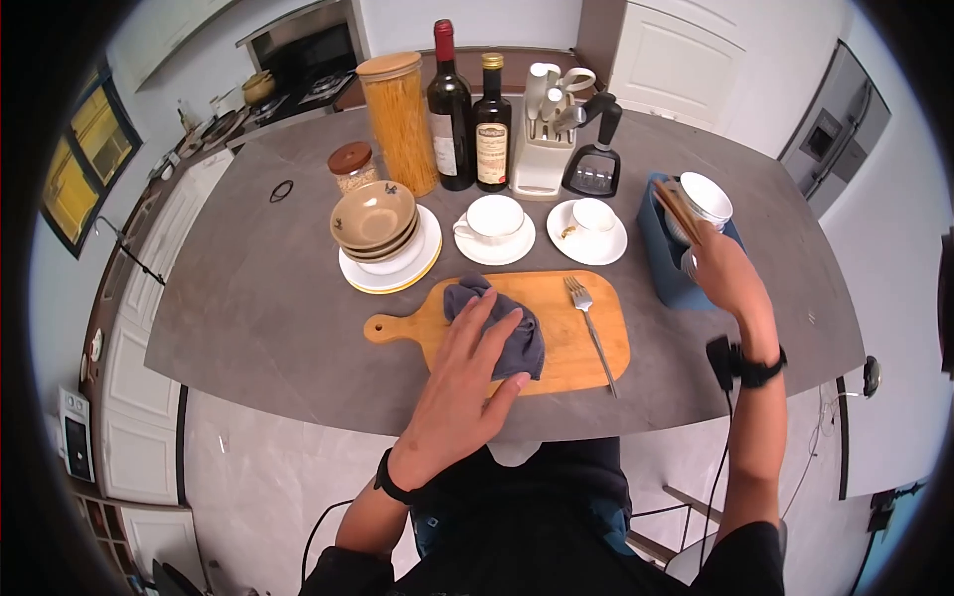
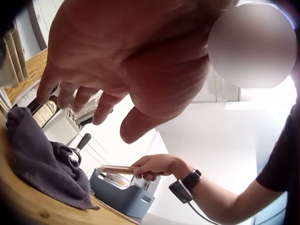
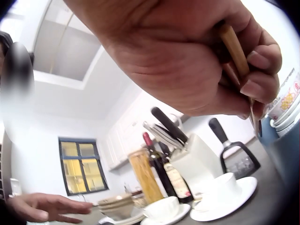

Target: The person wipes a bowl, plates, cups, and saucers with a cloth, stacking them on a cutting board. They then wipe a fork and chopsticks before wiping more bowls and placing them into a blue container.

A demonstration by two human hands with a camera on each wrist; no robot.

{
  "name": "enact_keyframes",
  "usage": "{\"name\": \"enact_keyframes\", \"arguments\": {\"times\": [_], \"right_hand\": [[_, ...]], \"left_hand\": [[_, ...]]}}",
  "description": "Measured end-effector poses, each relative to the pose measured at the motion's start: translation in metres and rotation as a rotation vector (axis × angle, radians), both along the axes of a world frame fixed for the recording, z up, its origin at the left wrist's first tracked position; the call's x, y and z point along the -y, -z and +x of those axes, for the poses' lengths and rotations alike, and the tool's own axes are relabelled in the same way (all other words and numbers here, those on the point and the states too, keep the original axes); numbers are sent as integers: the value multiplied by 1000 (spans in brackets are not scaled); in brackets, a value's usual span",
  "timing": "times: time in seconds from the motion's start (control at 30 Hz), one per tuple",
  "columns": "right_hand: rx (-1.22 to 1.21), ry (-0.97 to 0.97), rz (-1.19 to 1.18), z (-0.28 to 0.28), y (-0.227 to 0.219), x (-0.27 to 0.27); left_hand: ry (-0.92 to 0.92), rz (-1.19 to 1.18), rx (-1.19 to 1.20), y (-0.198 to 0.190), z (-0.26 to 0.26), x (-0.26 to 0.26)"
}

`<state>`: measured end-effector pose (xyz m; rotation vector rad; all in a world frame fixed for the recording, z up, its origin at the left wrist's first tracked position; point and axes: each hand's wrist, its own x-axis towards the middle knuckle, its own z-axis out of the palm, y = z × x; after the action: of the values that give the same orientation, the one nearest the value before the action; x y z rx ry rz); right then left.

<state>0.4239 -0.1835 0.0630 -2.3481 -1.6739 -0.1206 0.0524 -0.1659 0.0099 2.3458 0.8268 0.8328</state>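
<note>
My right hand (image 1: pixel 733 273) grips wooden chopsticks (image 1: pixel 676 209) over the blue bin (image 1: pixel 680 292) at the right of the table. White bowls (image 1: pixel 707 195) sit inside that bin, and the chopsticks cross over them. In the right wrist view the fingers curl round the sticks (image 3: pixel 236 50). With fingers spread, my left hand (image 1: pixel 452 389) hovers over a dark grey cloth (image 1: pixel 519 350). The left wrist view shows a gap between palm and cloth (image 2: pixel 42 164). Crumpled, the cloth lies on a wooden cutting board (image 1: pixel 561 370), and a fork (image 1: pixel 593 328) lies on the board's right side.
Brown bowls (image 1: pixel 373 216) are stacked on plates (image 1: pixel 422 260) at left. Two white cups (image 1: pixel 494 219) stand on saucers behind the board. Along the back are a pasta jar (image 1: pixel 399 124), a wine bottle (image 1: pixel 450 119), a sauce bottle (image 1: pixel 492 124) and a knife block (image 1: pixel 539 164).
</note>
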Motion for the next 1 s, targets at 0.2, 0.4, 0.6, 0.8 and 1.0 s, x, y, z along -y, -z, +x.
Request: {"name": "enact_keyframes", "arguments": {"times": [0.2,0.4,0.6,0.8,1.0], "right_hand": [[-1254,-181,201,-128,-8,79],[-1720,-452,10,-195,50,91],[-1750,-397,-104,-200,72,99],[-1775,-379,-94,-198,80,104],[-1810,-331,-79,-201,82,110]], "left_hand": [[218,-703,526,3,36,12],[260,-1005,815,4,51,11],[127,-1067,948,5,44,11],[119,-1033,1014,8,50,13],[123,-1040,949,3,52,17]]}}
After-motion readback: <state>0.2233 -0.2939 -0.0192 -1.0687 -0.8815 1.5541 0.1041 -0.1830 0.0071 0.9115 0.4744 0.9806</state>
